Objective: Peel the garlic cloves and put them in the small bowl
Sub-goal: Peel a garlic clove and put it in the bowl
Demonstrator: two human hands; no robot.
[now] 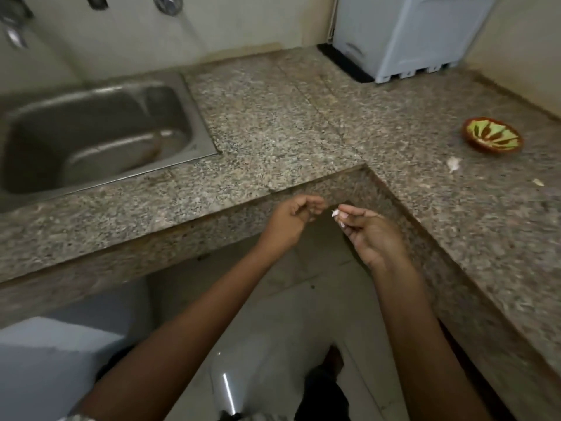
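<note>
My right hand [368,230] pinches a small white garlic clove [334,213] at its fingertips, held in the air in front of the counter's inner corner. Just left of it, my left hand [293,220] has its fingers curled; I cannot tell whether it holds anything. The small bowl [492,135], red-brown with a green pattern inside, sits far right on the granite counter [273,123]. A whitish bit of garlic or peel [453,164] lies in front of the bowl, and another scrap [538,182] to its right.
A steel sink [91,132] is set in the counter at the left. A pale plastic appliance [403,34] stands at the back right corner. Below my arms are a tiled floor [288,314] and a pale object [45,354] at the lower left.
</note>
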